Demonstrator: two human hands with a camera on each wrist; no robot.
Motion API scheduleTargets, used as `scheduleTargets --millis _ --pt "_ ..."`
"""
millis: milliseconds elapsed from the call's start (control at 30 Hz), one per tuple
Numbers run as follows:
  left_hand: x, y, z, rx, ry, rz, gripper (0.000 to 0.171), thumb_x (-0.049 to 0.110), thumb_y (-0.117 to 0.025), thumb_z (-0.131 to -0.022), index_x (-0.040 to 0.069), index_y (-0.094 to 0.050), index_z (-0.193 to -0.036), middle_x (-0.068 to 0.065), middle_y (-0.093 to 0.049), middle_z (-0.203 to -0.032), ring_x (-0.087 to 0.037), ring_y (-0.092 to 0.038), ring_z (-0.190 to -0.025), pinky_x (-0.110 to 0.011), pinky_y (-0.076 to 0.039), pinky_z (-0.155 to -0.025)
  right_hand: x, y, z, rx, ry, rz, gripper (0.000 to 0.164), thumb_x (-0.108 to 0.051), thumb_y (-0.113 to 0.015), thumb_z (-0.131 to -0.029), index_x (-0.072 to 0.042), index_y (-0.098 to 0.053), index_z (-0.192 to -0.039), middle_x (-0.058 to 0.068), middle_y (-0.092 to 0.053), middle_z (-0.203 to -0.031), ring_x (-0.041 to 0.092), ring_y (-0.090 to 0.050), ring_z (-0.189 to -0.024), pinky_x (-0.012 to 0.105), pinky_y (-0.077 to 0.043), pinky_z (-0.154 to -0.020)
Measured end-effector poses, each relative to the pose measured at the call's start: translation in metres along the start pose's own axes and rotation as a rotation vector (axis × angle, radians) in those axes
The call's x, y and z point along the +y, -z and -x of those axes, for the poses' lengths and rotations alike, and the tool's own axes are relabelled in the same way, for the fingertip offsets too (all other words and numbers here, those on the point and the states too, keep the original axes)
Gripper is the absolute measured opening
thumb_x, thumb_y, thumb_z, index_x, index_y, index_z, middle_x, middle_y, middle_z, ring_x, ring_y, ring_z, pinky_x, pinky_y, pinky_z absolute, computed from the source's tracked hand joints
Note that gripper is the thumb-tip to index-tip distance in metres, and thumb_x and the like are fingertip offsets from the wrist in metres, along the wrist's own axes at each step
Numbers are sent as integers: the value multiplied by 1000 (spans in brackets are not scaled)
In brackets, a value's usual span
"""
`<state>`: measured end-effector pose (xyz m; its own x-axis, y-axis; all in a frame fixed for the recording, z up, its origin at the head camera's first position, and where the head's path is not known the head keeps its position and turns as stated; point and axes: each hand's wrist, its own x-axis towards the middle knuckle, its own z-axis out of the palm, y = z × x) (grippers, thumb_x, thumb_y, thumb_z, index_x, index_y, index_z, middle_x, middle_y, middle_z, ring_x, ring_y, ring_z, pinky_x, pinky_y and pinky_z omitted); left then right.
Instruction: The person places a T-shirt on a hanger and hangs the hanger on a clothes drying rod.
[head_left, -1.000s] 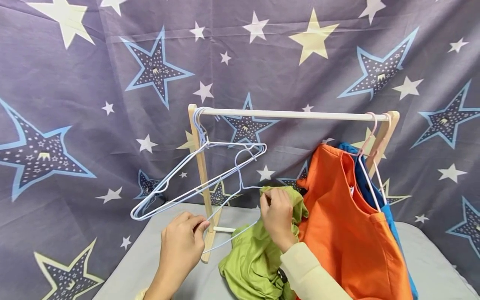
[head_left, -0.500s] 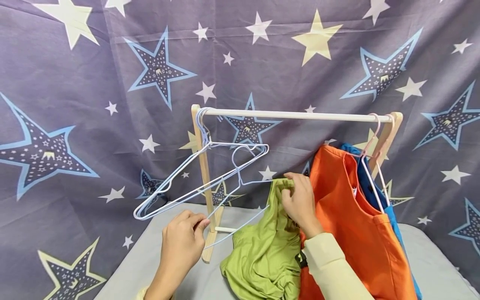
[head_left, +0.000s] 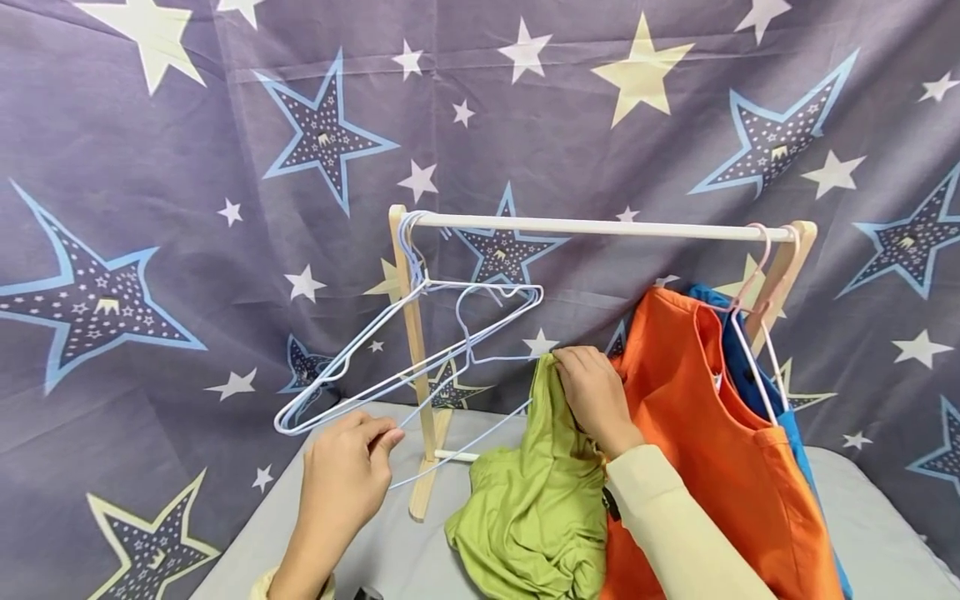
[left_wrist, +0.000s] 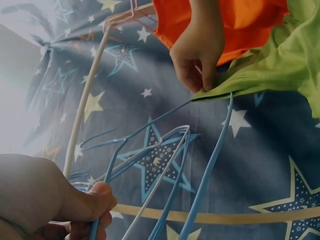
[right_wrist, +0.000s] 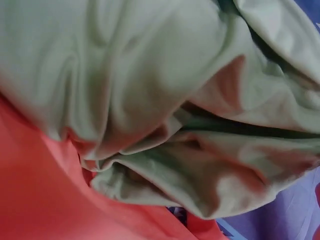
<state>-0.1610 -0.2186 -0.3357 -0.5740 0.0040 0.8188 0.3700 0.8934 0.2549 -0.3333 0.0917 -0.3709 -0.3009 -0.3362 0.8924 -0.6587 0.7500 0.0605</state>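
Observation:
In the head view my left hand [head_left: 348, 467] pinches the left end of a light-blue hanger [head_left: 487, 429], its hook pointing up. The hanger's right end runs inside a green garment [head_left: 536, 500], which hangs bunched below it. My right hand [head_left: 596, 396] pinches the garment's top edge over the hanger's shoulder. The left wrist view shows the left thumb and fingers [left_wrist: 102, 200] curled round the hanger wire, and the green cloth [left_wrist: 270, 75] drawn over its far end. Folds of the green garment [right_wrist: 150, 90] fill most of the right wrist view; the right hand is hidden there.
A clothes rack with a white rail [head_left: 600, 225] stands behind. White and blue hangers [head_left: 360, 400] hang at its left end. An orange garment [head_left: 697, 467] and a blue garment [head_left: 798, 450] hang at its right on pink-hooked hangers. A grey cloth surface [head_left: 405, 558] lies below.
The right hand has moved right and up along the hanger, pulling the green garment's edge over its right shoulder. The left hand, still pinching the hanger, has shifted slightly left.

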Motion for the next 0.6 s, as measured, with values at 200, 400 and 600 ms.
scheduleTargets --millis 200,400,600 --pt "-5 3 -2 -11 -3 3 12 6 -87 -76 12 -77 -77 4 -62 -71 -14 -56 -59 -39 -45 -55 6 7 -7 -53 5 -94 14 2 -65 -94 0 -73 -105 11 -72 -99 31 -66 -94 45 -55 -88" --pt "-7 4 -2 -12 -10 -20 14 6 -87 -76 13 -76 -75 5 -59 -69 -12 -52 -59 -38 -44 -54 4 18 -14 -188 -81 -209 15 0 -67 -94 -4 -74 -106 10 -74 -102 29 -71 -96 47 -56 -89" --pt "-8 0 -2 3 -23 -37 13 6 -87 -75 12 -75 -74 3 -62 -71 -19 -58 -62 -42 -48 -56 -4 22 -16 -287 -124 -271 15 -1 -67 -95 -4 -75 -108 11 -74 -104 29 -72 -98 47 -56 -90"
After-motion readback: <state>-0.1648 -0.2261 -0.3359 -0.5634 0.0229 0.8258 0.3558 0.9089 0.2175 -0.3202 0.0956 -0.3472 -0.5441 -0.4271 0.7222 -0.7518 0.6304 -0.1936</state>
